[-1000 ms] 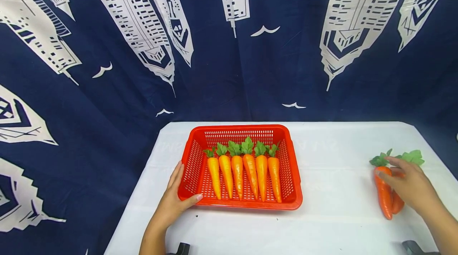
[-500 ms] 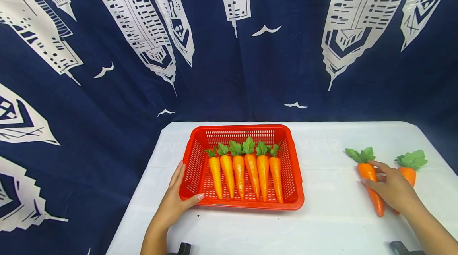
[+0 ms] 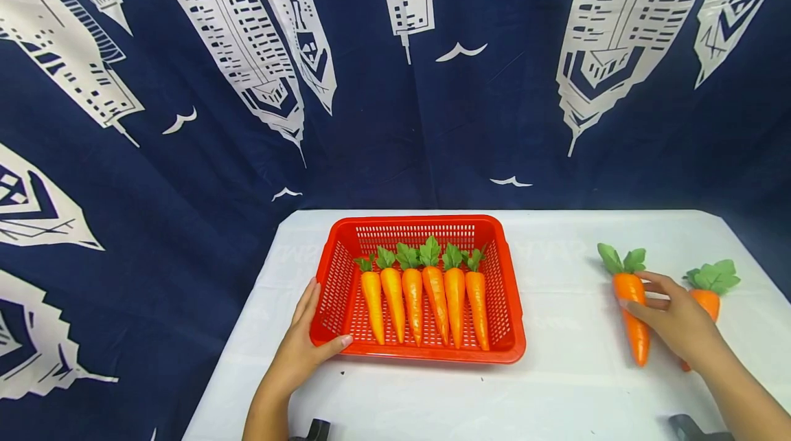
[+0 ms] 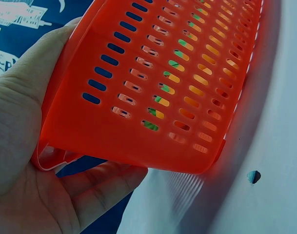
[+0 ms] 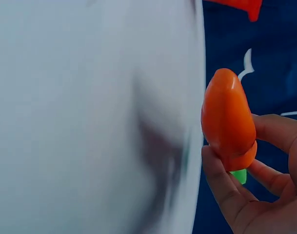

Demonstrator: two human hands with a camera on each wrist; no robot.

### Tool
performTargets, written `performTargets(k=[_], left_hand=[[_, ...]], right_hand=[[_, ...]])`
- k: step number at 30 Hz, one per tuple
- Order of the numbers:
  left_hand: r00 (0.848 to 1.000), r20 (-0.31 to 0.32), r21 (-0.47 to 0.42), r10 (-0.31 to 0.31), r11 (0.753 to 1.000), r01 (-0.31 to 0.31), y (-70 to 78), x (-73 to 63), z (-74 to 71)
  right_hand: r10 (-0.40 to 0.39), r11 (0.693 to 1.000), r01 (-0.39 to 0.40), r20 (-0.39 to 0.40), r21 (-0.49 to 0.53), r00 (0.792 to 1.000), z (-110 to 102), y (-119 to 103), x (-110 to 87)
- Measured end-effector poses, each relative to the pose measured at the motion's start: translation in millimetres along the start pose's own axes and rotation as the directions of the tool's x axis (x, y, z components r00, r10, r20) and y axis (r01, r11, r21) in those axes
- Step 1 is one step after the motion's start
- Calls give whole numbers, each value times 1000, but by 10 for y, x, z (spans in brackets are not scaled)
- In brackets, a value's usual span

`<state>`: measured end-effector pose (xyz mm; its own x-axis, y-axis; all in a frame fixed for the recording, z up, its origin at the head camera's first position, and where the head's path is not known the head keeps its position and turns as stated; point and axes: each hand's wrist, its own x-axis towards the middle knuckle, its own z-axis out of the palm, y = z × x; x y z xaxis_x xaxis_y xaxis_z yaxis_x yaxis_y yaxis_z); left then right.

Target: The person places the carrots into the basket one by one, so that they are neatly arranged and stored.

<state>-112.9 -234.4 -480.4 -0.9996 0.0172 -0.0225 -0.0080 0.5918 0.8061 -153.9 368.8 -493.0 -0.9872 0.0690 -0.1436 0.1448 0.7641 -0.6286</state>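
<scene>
A red plastic basket (image 3: 513, 290) stands on the white table, with several carrots (image 3: 413, 307) lying side by side in it, leafy tops toward the back. My left hand (image 3: 299, 348) grips the basket's near left corner; in the left wrist view the thumb lies over the rim and fingers (image 4: 107, 187) reach beneath it. Between the thumb and fingers of my right hand (image 3: 676, 314) is another carrot (image 5: 228, 114), held near its leafy end with the tip pointing toward me. In the right wrist view it appears tip-on, over a shadow on the table.
One more carrot (image 3: 704, 300) lies on the table behind my right hand, partly hidden by it. The white tabletop (image 3: 568, 358) stretches between the basket and the held carrot. A dark blue cloth (image 3: 371, 173) with white buildings hangs behind the table.
My right hand has taken one carrot from beside the other and moved it left, away from it. The held carrot has turned more upright in view. The left hand and basket have stayed put.
</scene>
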Motion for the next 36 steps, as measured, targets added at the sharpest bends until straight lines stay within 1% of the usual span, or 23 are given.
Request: performTargets(k=[6,12,17,20,24,29,34,36], left_hand=[[1000,-2,4,11,1000,-11,-6,8,-3],[1000,-2,1,8,1000,-8,-10,9,5],[1000,-1,-3,4,1000,-4,-4,4,2],[1000,1,0,-4,1000,4,1,-3,-7],[1000,1,-6,-9,1000,9,16,-6,-19],[1000,-3,-10,0,1000,0,26,0,-20],[1000,1,-14,-6,1000,6,17,1,-9],[1000,3,-16,-10,1000,10,14,1,-7]], right_hand=[[16,998,-17,16,57,1000,-51,-258,-30],[-21,994,18,27,109,999,-71,-570,-52],[-97,982,94,7,161,995,-18,-814,-49],[-173,968,175,-26,182,985,23,-967,-37],[-239,950,243,-46,197,970,61,-1182,-10],[-285,929,293,-69,225,956,99,-1443,26],[-293,914,303,-77,269,953,142,-1684,56],[-305,903,313,-75,294,950,168,-1773,68]])
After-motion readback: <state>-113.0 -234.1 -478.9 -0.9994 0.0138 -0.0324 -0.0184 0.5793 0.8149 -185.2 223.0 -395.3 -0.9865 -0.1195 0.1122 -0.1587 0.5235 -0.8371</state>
